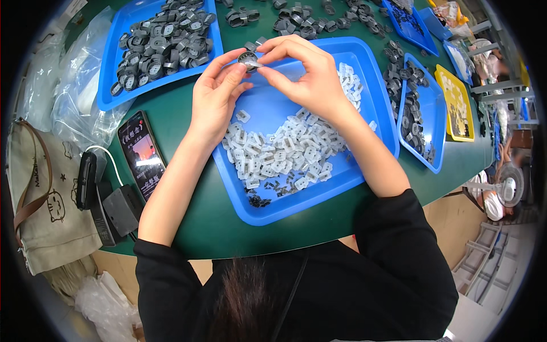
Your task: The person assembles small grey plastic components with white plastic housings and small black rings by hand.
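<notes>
Over the far left part of a blue tray [250, 212], my left hand [215, 94] grips a round dark grey plastic housing [247, 57] between thumb and fingers. My right hand [305, 74] pinches a small pale piece [256, 64] against that housing; its exact shape is hard to make out. Below both hands, the tray holds a heap of small translucent white plastic pieces [279, 151]. Tiny black parts [259, 201] lie in the tray's near left corner.
A blue tray [105, 85] heaped with grey housings [162, 48] stands at the far left. Loose housings [296, 20] lie along the table's far side. A phone [141, 154], a black charger [122, 210] and a canvas bag [54, 211] sit left. More blue trays and a yellow tray [456, 102] stand right.
</notes>
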Demonstrator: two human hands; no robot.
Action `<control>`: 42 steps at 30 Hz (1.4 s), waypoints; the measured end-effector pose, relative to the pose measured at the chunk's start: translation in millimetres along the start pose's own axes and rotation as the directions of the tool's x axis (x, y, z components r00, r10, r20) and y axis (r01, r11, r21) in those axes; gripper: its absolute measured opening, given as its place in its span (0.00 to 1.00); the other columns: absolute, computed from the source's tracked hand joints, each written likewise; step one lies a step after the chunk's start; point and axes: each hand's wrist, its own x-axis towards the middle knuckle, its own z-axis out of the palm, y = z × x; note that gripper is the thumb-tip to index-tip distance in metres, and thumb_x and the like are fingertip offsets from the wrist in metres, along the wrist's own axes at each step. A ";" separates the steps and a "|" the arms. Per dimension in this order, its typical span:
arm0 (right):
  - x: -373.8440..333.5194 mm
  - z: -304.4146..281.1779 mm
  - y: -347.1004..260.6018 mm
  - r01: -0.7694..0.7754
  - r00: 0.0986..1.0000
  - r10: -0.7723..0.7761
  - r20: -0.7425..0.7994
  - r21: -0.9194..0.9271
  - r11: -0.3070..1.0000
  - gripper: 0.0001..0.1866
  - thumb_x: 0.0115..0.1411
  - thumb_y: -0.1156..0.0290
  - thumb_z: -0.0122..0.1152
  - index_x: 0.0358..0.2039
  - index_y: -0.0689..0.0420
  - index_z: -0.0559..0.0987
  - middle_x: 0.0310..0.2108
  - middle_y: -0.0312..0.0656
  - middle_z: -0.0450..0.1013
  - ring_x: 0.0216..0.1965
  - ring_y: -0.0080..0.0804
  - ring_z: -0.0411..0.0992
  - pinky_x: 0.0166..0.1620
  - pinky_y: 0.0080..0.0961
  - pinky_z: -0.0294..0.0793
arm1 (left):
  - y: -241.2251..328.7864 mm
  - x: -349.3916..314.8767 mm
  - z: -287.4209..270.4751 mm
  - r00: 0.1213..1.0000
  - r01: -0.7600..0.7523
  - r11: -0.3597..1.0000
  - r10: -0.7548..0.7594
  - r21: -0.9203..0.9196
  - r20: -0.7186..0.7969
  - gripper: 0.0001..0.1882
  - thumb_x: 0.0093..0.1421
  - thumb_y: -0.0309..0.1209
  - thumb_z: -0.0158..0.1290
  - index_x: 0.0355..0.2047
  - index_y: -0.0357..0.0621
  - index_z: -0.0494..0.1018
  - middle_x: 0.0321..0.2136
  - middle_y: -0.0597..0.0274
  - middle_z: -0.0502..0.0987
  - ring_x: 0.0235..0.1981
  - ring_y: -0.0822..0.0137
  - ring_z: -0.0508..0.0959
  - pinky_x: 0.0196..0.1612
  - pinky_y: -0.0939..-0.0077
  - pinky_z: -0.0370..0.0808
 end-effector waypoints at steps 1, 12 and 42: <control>-0.5 -0.2 -0.5 0.000 1.000 0.000 0.000 0.001 1.000 0.06 0.47 0.75 0.63 0.28 0.57 0.77 0.36 0.39 0.74 0.37 0.31 0.74 0.38 0.25 0.75 | 0.5 0.0 1.2 1.000 0.010 0.998 -0.010 -0.066 0.006 0.19 0.60 0.27 0.50 0.52 0.36 0.65 0.38 0.63 0.73 0.39 0.72 0.74 0.46 0.76 0.72; -1.0 2.6 3.1 0.257 0.965 -0.243 0.098 -0.177 0.950 0.07 0.44 0.76 0.63 0.26 0.57 0.75 0.33 0.38 0.75 0.35 0.38 0.74 0.38 0.30 0.73 | 3.8 1.3 -4.1 0.995 0.093 0.983 -0.085 -0.157 0.056 0.19 0.62 0.32 0.48 0.51 0.35 0.66 0.35 0.62 0.73 0.37 0.71 0.74 0.44 0.73 0.74; 3.7 -6.3 -4.2 -0.241 0.971 0.227 0.081 0.309 0.920 0.06 0.50 0.73 0.62 0.30 0.59 0.78 0.32 0.38 0.76 0.32 0.25 0.76 0.37 0.21 0.74 | 3.4 1.7 -5.5 0.979 0.162 0.978 -0.143 -0.130 0.145 0.24 0.63 0.41 0.46 0.50 0.32 0.66 0.38 0.57 0.74 0.38 0.68 0.75 0.44 0.76 0.73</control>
